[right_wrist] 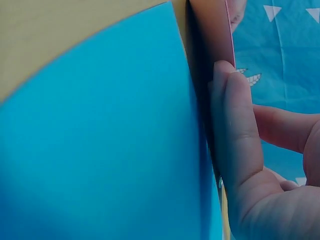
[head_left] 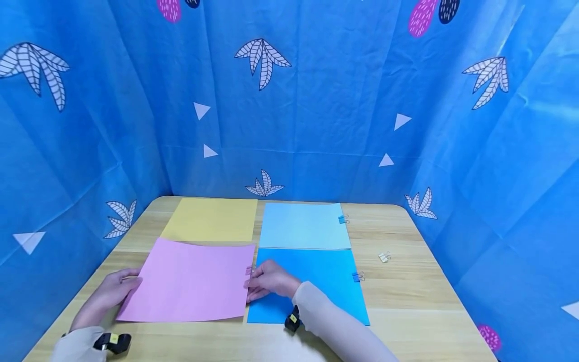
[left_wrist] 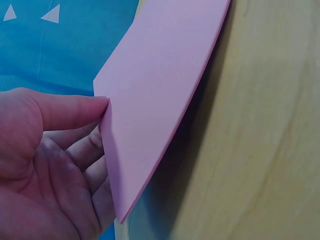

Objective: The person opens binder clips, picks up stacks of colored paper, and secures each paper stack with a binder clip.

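A stack of pink paper [head_left: 190, 284] is lifted a little off the table and bows slightly between the two hands. My left hand [head_left: 110, 294] pinches its left edge; the left wrist view shows the thumb [left_wrist: 75, 111] on top and the fingers underneath. At the right edge, my right hand [head_left: 271, 280] grips the paper beside a pink binder clip [head_left: 250, 270]. In the right wrist view the fingers [right_wrist: 240, 130] lie along the underside of the pink paper [right_wrist: 217, 30]. Blue paper [head_left: 316, 281] with a blue binder clip [head_left: 357, 276] lies beneath the right hand.
Yellow paper [head_left: 212, 219] lies behind the pink stack. Light blue paper [head_left: 305, 226] with a light blue clip [head_left: 343, 219] lies behind the blue paper. A pale binder clip [head_left: 384, 257] rests farther right on the wooden table [head_left: 407, 311]. Blue patterned curtains [head_left: 316, 125] surround the table.
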`<state>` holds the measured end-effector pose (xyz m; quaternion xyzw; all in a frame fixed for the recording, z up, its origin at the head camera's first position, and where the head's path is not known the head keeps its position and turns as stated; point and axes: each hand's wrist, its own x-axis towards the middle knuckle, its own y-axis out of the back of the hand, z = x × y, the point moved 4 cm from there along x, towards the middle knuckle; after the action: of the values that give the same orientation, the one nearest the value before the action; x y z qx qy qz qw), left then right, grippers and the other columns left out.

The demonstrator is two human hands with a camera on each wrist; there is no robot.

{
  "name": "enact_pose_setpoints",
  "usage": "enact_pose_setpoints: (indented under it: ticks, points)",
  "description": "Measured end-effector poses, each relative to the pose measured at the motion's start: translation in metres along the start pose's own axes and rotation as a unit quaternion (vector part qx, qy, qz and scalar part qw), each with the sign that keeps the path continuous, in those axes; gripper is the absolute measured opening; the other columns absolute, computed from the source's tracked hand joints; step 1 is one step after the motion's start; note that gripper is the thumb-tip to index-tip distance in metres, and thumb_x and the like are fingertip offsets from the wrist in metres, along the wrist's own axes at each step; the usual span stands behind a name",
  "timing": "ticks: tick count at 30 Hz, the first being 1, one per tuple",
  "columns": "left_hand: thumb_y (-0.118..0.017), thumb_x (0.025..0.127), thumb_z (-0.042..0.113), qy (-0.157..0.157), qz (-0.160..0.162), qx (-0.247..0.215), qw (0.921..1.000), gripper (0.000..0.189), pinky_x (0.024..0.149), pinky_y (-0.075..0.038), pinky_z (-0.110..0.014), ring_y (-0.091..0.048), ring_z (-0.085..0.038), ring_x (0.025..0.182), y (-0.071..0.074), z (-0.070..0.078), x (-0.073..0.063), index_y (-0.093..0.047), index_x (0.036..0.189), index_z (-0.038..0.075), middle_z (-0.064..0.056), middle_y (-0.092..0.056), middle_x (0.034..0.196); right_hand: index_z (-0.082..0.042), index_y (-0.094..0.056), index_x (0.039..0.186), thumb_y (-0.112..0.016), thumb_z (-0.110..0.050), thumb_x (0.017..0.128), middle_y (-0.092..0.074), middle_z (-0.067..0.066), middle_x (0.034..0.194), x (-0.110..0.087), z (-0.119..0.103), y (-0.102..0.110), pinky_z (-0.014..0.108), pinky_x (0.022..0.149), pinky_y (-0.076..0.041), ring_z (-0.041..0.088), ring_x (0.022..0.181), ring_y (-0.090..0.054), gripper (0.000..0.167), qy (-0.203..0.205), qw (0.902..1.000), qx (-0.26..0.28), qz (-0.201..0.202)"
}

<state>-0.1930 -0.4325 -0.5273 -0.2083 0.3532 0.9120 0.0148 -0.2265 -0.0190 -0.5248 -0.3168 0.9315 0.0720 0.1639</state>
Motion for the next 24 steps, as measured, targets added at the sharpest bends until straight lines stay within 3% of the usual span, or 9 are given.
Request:
enact_pose_setpoints:
  ticks: [5,16,24]
  points:
    - [-0.048,0.107,0.038,0.008,0.001,0.004,1.0,0.072,0.097,-0.055,-0.059,-0.047,-0.057,0.134,0.001,-0.002,0.001,-0.03,0.153,-0.015,-0.043,-0.038,0.151,0.003,-0.078,0.097,-0.071,-0.01,0.097,-0.079,0.02,0.085,0.0,0.002,-0.002,0.034,0.07,-0.066,0.032,0.078,-0.08,0.015,-0.004,1.0,-0.004,-0.007]
    - [-0.043,0.109,0.039,0.013,0.0,0.014,0.9998,0.073,0.108,-0.045,-0.067,-0.033,-0.062,0.14,0.0,0.006,-0.005,-0.028,0.152,-0.017,-0.045,-0.027,0.154,0.002,-0.079,0.1,-0.072,-0.013,0.097,-0.079,0.019,0.087,-0.001,0.004,0.001,0.034,0.07,-0.066,0.032,0.079,-0.08,0.016,-0.006,0.9998,0.004,-0.017]
    - [-0.042,0.109,0.041,-0.001,0.001,0.026,0.9997,0.076,0.11,-0.043,-0.068,-0.03,-0.063,0.14,0.0,0.01,-0.007,-0.027,0.151,-0.02,-0.046,-0.024,0.155,0.003,-0.078,0.101,-0.07,-0.013,0.099,-0.079,0.018,0.086,-0.005,0.006,0.001,0.034,0.071,-0.066,0.032,0.08,-0.08,0.018,-0.001,0.9997,0.008,-0.025]
